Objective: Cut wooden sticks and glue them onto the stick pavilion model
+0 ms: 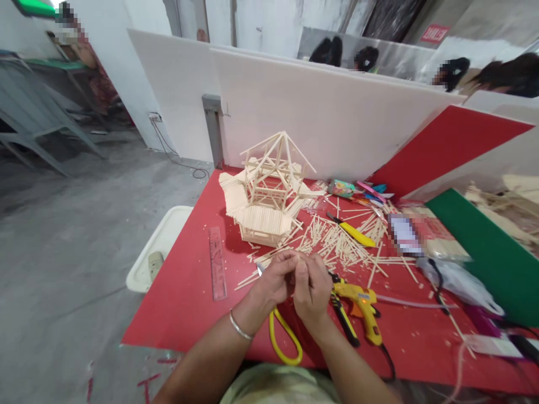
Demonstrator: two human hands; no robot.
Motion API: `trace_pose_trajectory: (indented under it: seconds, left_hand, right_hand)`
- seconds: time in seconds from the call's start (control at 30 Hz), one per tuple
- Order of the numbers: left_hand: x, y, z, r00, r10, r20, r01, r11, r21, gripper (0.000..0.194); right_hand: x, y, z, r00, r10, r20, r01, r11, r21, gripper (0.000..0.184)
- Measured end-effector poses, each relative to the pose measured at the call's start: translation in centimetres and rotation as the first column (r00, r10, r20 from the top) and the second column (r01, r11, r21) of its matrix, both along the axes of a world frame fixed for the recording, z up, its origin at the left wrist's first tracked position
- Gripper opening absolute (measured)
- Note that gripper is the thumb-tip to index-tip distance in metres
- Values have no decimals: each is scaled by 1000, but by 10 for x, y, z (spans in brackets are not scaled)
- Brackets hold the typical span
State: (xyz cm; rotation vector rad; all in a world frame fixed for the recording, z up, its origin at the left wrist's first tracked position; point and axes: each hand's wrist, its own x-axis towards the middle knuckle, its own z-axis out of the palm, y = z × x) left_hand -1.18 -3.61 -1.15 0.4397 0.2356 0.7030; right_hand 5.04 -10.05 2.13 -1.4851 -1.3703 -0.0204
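Tabletop: red (168, 308), backed by white panels (295, 106), concrete floor (96, 224) off its left edge.
Stick model (265, 221): upright near the far-left corner, open roof frame on top, slatted skirts around. Thin joints, we'd guess; a knuckle or sleeve catching a protruding roof stick could crack one.
Left hand (275, 276): fingers drawn in, fingertips meeting the other hand's, just in front of the model. Can't tell what, if anything, is pinched.
Right hand (312, 283): also closed, thumb up against the fingers; contents hidden. If we've got a small stick there, too much squeeze could snap it.
Glue gun (353, 291): on its side, right of our hands, nozzle end close to them. Burn risk if hot; heat state not visible. Its cord (385, 359) runs over the near edge, so a snag could drag the gun.
Pliers (345, 321): beside the gun, could tangle with it.
Yellow loop handle (273, 339): under our wrists near the near edge; a forearm sweep could knock it off.
Utility knife (357, 234): amid loose sticks (337, 241); reaching in blind risks a nick.
Ruler (214, 255): flat, left of the model.
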Motion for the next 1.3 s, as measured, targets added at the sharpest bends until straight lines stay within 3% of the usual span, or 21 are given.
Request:
trace_pose_trajectory:
  seconds: [0.33,0.6,0.83,1.3]
  left_hand:
    - [1,-4,-7,999,23,30,-22,998,-64,26]
    - [3,-7,5,1000,2,16,1,983,-183,26]
    - [2,-2,14,989,-145,-23,135,960,-243,27]
    - [2,-2,19,989,-127,-73,104,959,-263,28]
  right_hand:
    - [7,-1,-2,999,30,12,-29,1000,-9,17]
    - [12,-3,-7,997,-5,81,5,1000,-6,21]
    - [7,-6,-16,992,-2,128,5,1000,-18,16]
    - [5,-7,-18,991,-6,135,7,1000,-6,9]
